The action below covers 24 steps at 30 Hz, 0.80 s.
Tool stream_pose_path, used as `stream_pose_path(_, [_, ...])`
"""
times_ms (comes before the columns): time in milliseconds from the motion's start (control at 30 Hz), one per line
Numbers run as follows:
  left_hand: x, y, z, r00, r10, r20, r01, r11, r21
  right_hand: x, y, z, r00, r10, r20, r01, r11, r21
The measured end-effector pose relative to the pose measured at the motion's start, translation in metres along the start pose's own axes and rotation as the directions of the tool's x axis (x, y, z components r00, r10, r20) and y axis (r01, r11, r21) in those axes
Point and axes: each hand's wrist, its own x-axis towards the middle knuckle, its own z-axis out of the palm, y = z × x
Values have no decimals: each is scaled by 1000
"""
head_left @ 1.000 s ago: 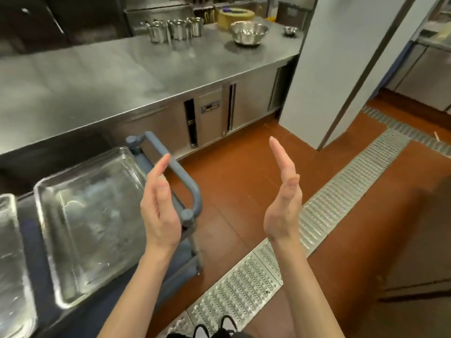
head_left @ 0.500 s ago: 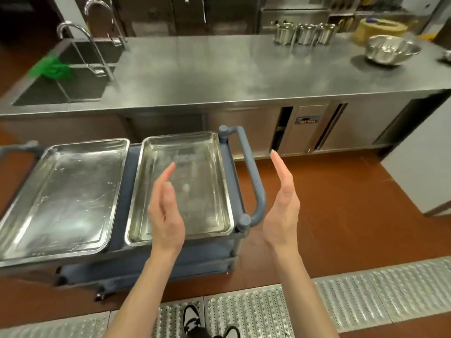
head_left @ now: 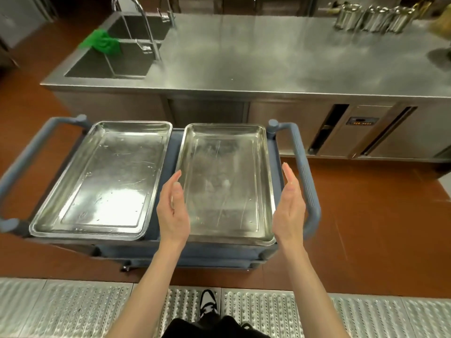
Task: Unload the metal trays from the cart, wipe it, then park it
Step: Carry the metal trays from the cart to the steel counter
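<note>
A: Where are your hands rn?

B: Both out in front, over the cart point(head_left: 175, 142). My left hand point(head_left: 173, 211) is flat, fingers straight, palm facing right, at the left long edge of the right tray point(head_left: 227, 181). My right hand point(head_left: 290, 208) mirrors it, palm facing left, fingers straight, in front of the tray's right edge, w/ the cart's right handle point(head_left: 305, 176) just beyond it. Neither is holding anything. Can't tell if either touches the rim.

A: And the trays?

B: 2 metal trays, both on the cart's top shelf, side by side w/ a strip of blue shelf between. Left tray point(head_left: 102, 181) sits slightly askew; the right one is about square to me. Both look bare inside, scratched.

A: Anything else nearby?

B: Steel counter point(head_left: 268, 57) right behind the cart, sink point(head_left: 109, 62) at its left end w/ a green cloth point(head_left: 102, 42) on the divider. Metal cups point(head_left: 371, 17) at the far right, blurry. Floor grating point(head_left: 73, 308) under my shoe point(head_left: 207, 302).
</note>
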Motion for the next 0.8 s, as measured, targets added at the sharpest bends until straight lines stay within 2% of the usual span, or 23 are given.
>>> stream_pose_path(133, [15, -36, -7, 996, -87, 13, 87, 995, 49, 8, 24, 19, 999, 47, 15, -44, 982, -186])
stream_pose_path(233, [23, -61, -12, 988, -156, 23, 154, 986, 66, 12, 49, 29, 996, 88, -34, -94, 941, -325])
stream_pose_path(300, [30, -75, -16, 978, -210, 18, 207, 972, 109, 15, 68, 34, 995, 83, -55, -98, 896, -432])
stream_pose_path(467, [44, -100, -20, 955, -296, 13, 289, 939, 185, 14, 99, 41, 980, 175, -97, -195, 731, -654])
stream_pose_path(633, [54, -112, -22, 936, -352, -15, 346, 909, 231, 13, 106, 48, 968, 227, -107, -228, 616, -754])
stream_pose_path(800, [61, -120, -21, 941, -338, -11, 318, 874, 367, 20, 112, 49, 953, 263, -148, -279, 578, -767])
